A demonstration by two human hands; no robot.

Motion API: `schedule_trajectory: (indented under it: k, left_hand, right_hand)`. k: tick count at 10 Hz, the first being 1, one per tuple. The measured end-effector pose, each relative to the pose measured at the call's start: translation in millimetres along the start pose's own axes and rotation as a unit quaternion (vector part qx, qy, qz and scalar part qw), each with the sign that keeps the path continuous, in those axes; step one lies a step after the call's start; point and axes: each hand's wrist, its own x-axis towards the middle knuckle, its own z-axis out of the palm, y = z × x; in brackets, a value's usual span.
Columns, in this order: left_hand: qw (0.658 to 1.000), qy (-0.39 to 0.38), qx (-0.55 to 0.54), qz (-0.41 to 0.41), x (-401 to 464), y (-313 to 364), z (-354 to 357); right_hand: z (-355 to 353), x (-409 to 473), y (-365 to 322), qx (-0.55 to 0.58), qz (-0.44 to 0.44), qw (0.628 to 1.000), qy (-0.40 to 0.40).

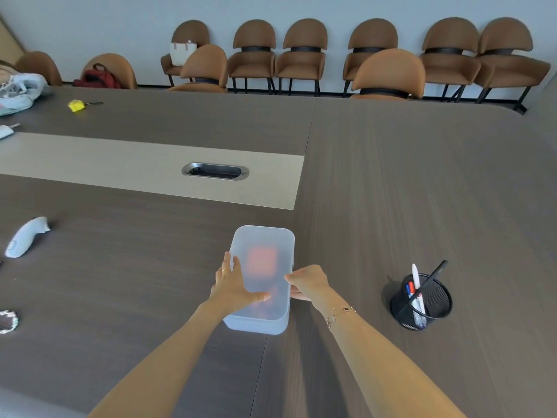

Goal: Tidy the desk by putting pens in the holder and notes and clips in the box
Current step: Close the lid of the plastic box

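Note:
A frosted white plastic box (265, 245) stands on the dark table in front of me with its lid on; pink and orange shapes show blurred through the lid. My left hand (232, 285) lies flat on the lid's left side, thumb across the top. My right hand (307, 282) grips the box's right edge with curled fingers. To the right stands a black mesh pen holder (422, 303) with several pens upright in it, among them a white one and a black one.
A white controller (25, 236) lies at the left, a small patterned object (7, 321) at the left edge. A cable port (215, 171) sits in the table's pale strip. A yellow item (77, 105) and cloth lie far left. Brown chairs line the wall.

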Motion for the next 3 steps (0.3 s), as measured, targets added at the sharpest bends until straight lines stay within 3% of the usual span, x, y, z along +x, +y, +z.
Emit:
schedule_trajectory:
  k: [3]
  left_hand:
    - [1.0, -0.001, -0.005, -0.006, -5.6, 4.1, -4.3]
  right_hand:
    - [-0.6, -5.9, 3.2, -0.01, -0.004, 1.0, 0.005]
